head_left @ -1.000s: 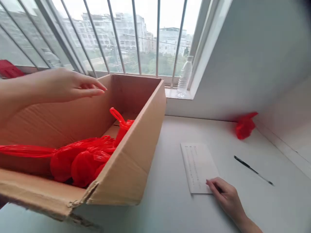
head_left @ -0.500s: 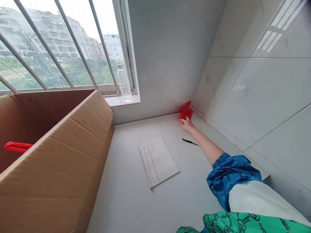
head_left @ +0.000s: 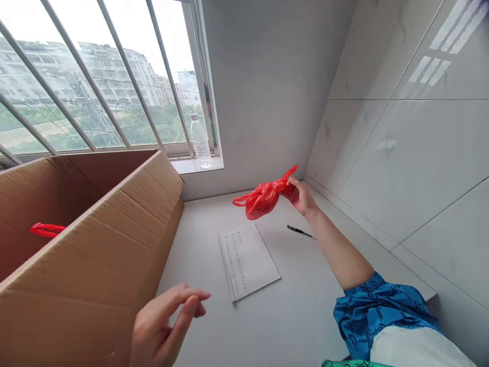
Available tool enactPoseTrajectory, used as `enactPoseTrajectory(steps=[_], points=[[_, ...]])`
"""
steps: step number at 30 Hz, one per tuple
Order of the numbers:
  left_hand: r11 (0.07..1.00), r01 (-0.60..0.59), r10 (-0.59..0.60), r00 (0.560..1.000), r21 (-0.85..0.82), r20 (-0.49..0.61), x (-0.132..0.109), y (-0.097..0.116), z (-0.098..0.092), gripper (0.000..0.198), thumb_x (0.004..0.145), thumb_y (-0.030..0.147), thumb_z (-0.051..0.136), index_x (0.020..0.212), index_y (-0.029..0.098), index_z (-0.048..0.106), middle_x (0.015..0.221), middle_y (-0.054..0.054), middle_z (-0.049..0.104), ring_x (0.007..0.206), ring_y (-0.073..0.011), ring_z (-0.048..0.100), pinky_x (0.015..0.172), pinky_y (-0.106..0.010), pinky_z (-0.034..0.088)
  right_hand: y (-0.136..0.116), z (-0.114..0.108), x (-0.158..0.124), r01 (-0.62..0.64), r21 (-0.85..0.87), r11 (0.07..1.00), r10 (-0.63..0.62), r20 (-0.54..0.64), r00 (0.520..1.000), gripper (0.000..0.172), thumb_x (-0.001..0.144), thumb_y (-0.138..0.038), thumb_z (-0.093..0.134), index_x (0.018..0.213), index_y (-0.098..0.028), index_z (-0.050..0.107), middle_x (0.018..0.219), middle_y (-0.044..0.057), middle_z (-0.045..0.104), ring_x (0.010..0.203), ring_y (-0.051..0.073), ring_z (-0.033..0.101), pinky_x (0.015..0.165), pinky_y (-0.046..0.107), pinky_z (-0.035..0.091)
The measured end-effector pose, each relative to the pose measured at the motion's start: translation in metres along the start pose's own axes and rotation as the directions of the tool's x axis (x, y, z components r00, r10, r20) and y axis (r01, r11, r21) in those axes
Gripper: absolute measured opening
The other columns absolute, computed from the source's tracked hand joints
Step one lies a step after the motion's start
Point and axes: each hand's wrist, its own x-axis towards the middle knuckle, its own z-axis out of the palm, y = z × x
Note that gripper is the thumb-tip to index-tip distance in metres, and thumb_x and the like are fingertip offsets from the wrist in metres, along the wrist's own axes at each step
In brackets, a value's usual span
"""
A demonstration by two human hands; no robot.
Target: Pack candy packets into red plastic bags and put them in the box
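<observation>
A red plastic bag (head_left: pixel 263 200), bunched up with its looped handle pointing left, hangs above the white tabletop (head_left: pixel 290 316). My right hand (head_left: pixel 300 196) grips it at its right end, fingers closed on the plastic. What the bag holds is hidden. Low in the view, my left hand (head_left: pixel 168 321) is raised over the table beside the cardboard box (head_left: pixel 95 270). Its thumb and index finger are apart, and nothing is between them. Between the hands lies a sheaf of paper with printed or written lines (head_left: pixel 250 262), flat on the table. A black pen (head_left: pixel 300 231) rests below my right hand.
Inside the open box at left, a red plastic handle (head_left: pixel 48 230) shows; the rest of the contents is hidden. A clear water bottle (head_left: pixel 200 142) stands on the sill of the barred window. A grey wall (head_left: pixel 267 92) and marbled tiles (head_left: pixel 412 153) close off the back and right.
My right hand has lifted the red bag from the back corner and brought it left and nearer. My left hand has come into view at the lower left.
</observation>
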Motion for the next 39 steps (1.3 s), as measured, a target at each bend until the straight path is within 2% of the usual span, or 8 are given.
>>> enactPoseTrajectory(steps=[5,8,14,20,27,32,36,39], points=[[0.953,0.272,-0.267,0.962,-0.137,0.055,0.020,-0.032,0.047,0.021,0.093,0.038,0.054,0.100,0.027,0.070,0.083,-0.002,0.073,0.077,-0.0193,0.070,0.069,-0.031,0.057,0.022,0.023,-0.066,-0.193,-0.110,0.975,0.220,0.345,0.912,0.038,0.084,-0.059,0.058,0.084,-0.022,0.061,0.091,0.004,0.069,0.092,0.021,0.065,0.084,0.039,0.053],[0.948,0.301,-0.298,0.954,-0.108,0.041,0.030,-0.045,0.061,0.026,0.095,0.041,0.053,0.108,0.024,0.067,0.104,-0.004,0.071,0.094,-0.0195,0.068,0.085,-0.034,0.056,0.041,0.021,-0.094,-0.109,-0.373,0.921,0.236,0.312,0.920,0.037,0.082,-0.058,0.064,0.077,-0.021,0.062,0.093,0.005,0.066,0.088,0.021,0.062,0.083,0.038,0.051],[0.987,0.124,-0.142,0.972,0.101,0.188,0.056,-0.059,0.099,0.027,0.096,0.035,0.053,0.120,0.029,0.063,0.124,-0.004,0.061,0.115,-0.0217,0.058,0.092,-0.035,0.051,0.028,0.031,-0.116,0.292,-0.717,0.633,-0.226,0.190,0.956,0.026,0.093,-0.045,0.055,0.081,-0.024,0.063,0.110,0.008,0.065,0.103,0.025,0.059,0.096,0.044,0.043],[0.959,-0.017,-0.074,0.949,0.282,0.307,0.075,-0.061,0.137,0.022,0.094,0.025,0.053,0.111,0.030,0.068,0.101,-0.003,0.071,0.092,-0.0211,0.065,0.084,-0.037,0.047,0.029,0.062,-0.128,0.344,-0.709,0.616,-0.170,0.307,0.937,0.021,0.095,-0.038,0.055,0.109,-0.024,0.062,0.104,0.006,0.068,0.096,0.024,0.062,0.080,0.035,0.050],[0.978,0.141,-0.156,0.983,0.151,0.097,0.068,-0.083,0.109,0.020,0.094,0.033,0.052,0.092,0.025,0.070,0.089,-0.001,0.073,0.081,-0.0174,0.066,0.079,-0.031,0.048,0.026,0.038,-0.118,0.320,-0.655,0.684,-0.162,0.292,0.943,0.019,0.096,-0.025,0.048,0.097,-0.024,0.067,0.091,0.004,0.067,0.081,0.019,0.061,0.069,0.032,0.048],[0.922,0.375,-0.373,0.927,0.101,-0.034,0.059,-0.095,0.071,0.028,0.094,0.044,0.052,0.104,0.023,0.069,0.097,-0.003,0.074,0.085,-0.0195,0.067,0.064,-0.027,0.048,0.007,0.012,-0.112,0.223,-0.656,0.721,-0.074,0.247,0.966,0.013,0.089,-0.027,0.054,0.089,-0.025,0.066,0.094,0.004,0.066,0.087,0.021,0.061,0.068,0.032,0.047],[0.953,0.147,-0.173,0.982,0.266,0.079,0.058,-0.078,0.076,0.035,0.093,0.041,0.054,0.126,0.028,0.060,0.135,-0.007,0.059,0.117,-0.0258,0.059,0.081,-0.033,0.051,-0.003,0.029,-0.122,0.300,-0.604,0.738,-0.012,0.432,0.902,0.023,0.089,-0.031,0.059,0.111,-0.027,0.061,0.115,0.004,0.066,0.105,0.024,0.059,0.089,0.039,0.046],[0.942,-0.067,-0.029,0.960,0.327,0.280,0.059,-0.067,0.093,0.029,0.092,0.032,0.056,0.120,0.032,0.063,0.132,-0.005,0.060,0.115,-0.0252,0.060,0.092,-0.038,0.048,0.002,0.053,-0.131,0.327,-0.601,0.729,-0.027,0.453,0.891,0.028,0.090,-0.041,0.062,0.114,-0.026,0.061,0.110,0.004,0.069,0.103,0.024,0.060,0.094,0.041,0.042]])
